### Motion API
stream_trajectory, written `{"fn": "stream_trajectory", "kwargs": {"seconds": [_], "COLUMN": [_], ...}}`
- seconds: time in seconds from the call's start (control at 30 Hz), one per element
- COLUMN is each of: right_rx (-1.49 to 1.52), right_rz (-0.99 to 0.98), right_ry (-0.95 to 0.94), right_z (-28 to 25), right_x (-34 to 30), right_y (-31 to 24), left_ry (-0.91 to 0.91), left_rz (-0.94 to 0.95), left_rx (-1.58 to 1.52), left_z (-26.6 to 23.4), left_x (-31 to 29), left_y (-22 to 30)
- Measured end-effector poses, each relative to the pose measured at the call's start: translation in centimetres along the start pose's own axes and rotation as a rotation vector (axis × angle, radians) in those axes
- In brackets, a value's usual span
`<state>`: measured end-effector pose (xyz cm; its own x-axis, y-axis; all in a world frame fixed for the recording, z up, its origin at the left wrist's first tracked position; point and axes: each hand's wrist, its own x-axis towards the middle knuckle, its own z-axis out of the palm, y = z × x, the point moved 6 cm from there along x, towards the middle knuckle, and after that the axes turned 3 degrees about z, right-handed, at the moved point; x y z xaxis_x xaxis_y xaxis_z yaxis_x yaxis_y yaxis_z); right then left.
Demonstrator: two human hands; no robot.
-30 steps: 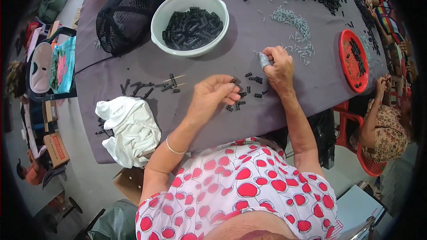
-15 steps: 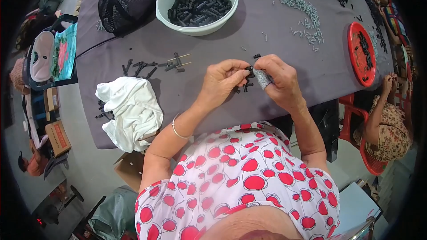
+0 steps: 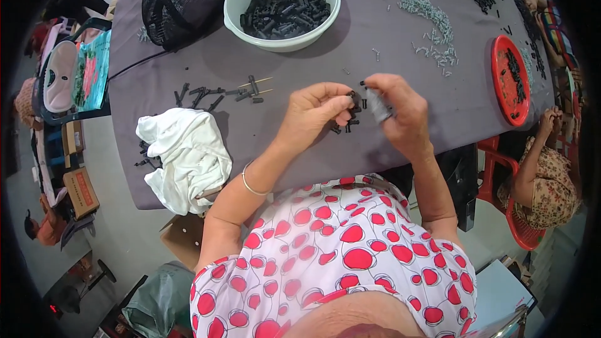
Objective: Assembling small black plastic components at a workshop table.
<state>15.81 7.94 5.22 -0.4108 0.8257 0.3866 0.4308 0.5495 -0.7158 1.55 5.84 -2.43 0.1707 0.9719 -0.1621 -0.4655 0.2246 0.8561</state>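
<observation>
Your left hand (image 3: pixel 320 107) pinches a small black part (image 3: pixel 352 95) between thumb and forefinger, over the grey table (image 3: pixel 375 150) in front of you. Your right hand (image 3: pixel 404 109) is just beside it, fingers curled and a grey wrap (image 3: pixel 379 105) on its thumb — it is blurred, so you cannot tell from here whether it grips anything. Beneath and between your hands lie a few loose parts (image 3: pixel 352 123). Beyond them stands a white bowl (image 3: pixel 278 44), filled with similar black parts, with a black mesh cap (image 3: pixel 181 9) to its left. Grey pieces (image 3: pixel 443 31) trail across the table beyond your right hand, and a red tray (image 3: pixel 498 78) lies further right. To the left of your left forearm sits a crumpled white cloth (image 3: pixel 184 150) — dark parts show at its edge.
</observation>
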Motion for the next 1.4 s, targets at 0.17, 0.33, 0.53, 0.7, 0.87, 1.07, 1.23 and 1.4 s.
{"fn": "stream_trajectory", "kwargs": {"seconds": [0.17,0.33,0.53,0.7,0.87,1.07,1.23,1.4], "right_rx": [-0.023,-0.347,-0.191,-0.109,-0.075,-0.175,-0.164,-0.173], "right_rz": [0.076,0.041,0.151,0.249,0.196,0.132,0.209,0.204], "right_ry": [0.049,-0.074,-0.052,-0.094,-0.121,-0.155,-0.284,-0.308], "right_z": [-0.3,2.8,0.4,-0.7,-0.4,0.0,0.7,1.3], "right_x": [1.2,2.2,2.7,1.7,0.9,1.8,2.0,2.0], "right_y": [2.2,3.0,4.8,5.4,5.1,4.8,5.5,5.7], "left_ry": [0.062,0.152,0.151,0.145,0.137,0.127,0.105,0.118], "left_rz": [0.005,0.019,-0.01,-0.028,-0.029,-0.039,-0.043,-0.054], "left_rx": [-0.168,-0.188,-0.225,-0.203,-0.182,-0.144,-0.122,-0.079], "left_z": [-0.8,-1.3,-1.5,-1.5,-1.7,-1.4,-1.2,-1.1], "left_x": [0.2,0.2,0.5,0.5,0.5,0.5,0.5,0.3], "left_y": [0.2,0.4,0.3,0.2,0.2,0.1,0.2,0.2]}}
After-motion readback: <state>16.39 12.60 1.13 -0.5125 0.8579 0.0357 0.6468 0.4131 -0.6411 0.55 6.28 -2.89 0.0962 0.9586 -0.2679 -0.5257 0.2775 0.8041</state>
